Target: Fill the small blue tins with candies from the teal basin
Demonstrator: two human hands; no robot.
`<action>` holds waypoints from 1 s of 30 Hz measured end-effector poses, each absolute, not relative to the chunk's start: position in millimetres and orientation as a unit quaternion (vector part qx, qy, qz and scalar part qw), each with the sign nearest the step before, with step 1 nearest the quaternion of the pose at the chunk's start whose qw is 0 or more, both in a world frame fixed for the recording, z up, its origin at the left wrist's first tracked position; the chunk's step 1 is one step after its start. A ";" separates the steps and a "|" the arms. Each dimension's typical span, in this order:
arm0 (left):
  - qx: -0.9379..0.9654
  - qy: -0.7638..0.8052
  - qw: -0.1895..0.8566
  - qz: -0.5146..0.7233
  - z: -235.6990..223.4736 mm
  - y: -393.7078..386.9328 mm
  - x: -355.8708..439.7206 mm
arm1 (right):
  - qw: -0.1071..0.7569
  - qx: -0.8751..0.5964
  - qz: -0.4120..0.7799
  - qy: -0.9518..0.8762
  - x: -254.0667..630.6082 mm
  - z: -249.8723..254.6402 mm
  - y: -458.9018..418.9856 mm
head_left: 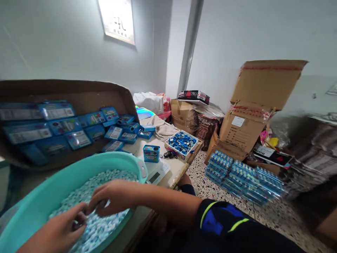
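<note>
Both hands are over a large turquoise basin (79, 167) filled with small pale blue and white pieces (102, 232), perhaps candies. My left hand (61, 226) has its fingers curled at the lower left. My right hand (113, 197) reaches in from the right, fingers bent down and almost meeting the left fingertips. Whatever the fingers hold is too small and blurred to make out. Beyond the basin's rim a small blue printed box (151, 153) stands upright on a scale (158, 173) with a display.
A carton (102, 93) on its side holds several blue packs (79, 138). A tray (181, 144) of blue and silver caps sits at the table's right edge, beside dark keys (170, 154). Wrapped blue packs (242, 175) and an open cardboard box (242, 130) are on the floor.
</note>
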State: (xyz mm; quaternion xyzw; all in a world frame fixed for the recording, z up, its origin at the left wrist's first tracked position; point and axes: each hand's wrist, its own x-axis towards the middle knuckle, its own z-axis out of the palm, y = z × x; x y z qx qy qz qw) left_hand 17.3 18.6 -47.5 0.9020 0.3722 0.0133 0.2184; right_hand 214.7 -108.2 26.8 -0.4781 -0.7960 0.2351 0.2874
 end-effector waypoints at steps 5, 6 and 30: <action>0.873 0.389 0.294 0.002 -15.0 -6.4 15.0 | 0.451 -0.615 0.107 -0.638 318.2 70.8 -150.9; 0.874 0.391 0.287 -0.013 -12.1 -9.5 14.4 | 0.482 -0.633 0.071 -0.601 339.6 71.8 -156.9; 0.879 0.403 0.247 -0.064 -50.0 -0.6 2.4 | 0.382 -0.732 -0.016 -0.563 396.4 10.7 -150.9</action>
